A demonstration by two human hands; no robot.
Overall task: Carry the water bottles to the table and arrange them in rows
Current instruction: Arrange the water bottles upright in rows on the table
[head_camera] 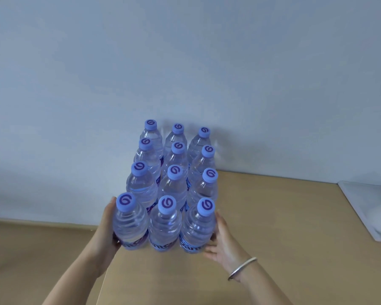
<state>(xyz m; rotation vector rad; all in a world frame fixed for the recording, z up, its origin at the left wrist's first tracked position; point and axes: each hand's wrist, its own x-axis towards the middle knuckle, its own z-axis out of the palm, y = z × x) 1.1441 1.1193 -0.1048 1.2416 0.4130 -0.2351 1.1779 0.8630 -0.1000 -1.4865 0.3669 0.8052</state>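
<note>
Twelve bottles (172, 186) stand upright on the table (273, 216) in a tight block, three across and four deep, the far row close to the wall (185, 62). Each is clear, thin plastic with ribbed, rounded shoulders that catch the light, filled with water and topped by a round, matte lilac cap (125, 202) printed with a dark purple swirl. A blue-and-purple label band with white lettering wraps the lower body of the near ones. The left hand (107, 230) lies flat against the outer side of the near-left bottle (130, 225), fingers straight and pointing up along its wall, thumb tucked low near the label. The right hand (221, 238) presses the outer side of the near-right bottle (197, 227) in the same way, palm in and fingers loosely spread, nothing curled round the plastic; so both hands bracket the front row rather than grip it. A smooth, thin silver bangle (242, 268) circles the right wrist. The table is a plain tan surface with a faint grain and a straight seam running toward the viewer beneath the hands. At the right edge sits a white tray (361, 208) with a raised rim, its contents pale and too blurred to tell. The wall is smooth and pale blue-grey.
</note>
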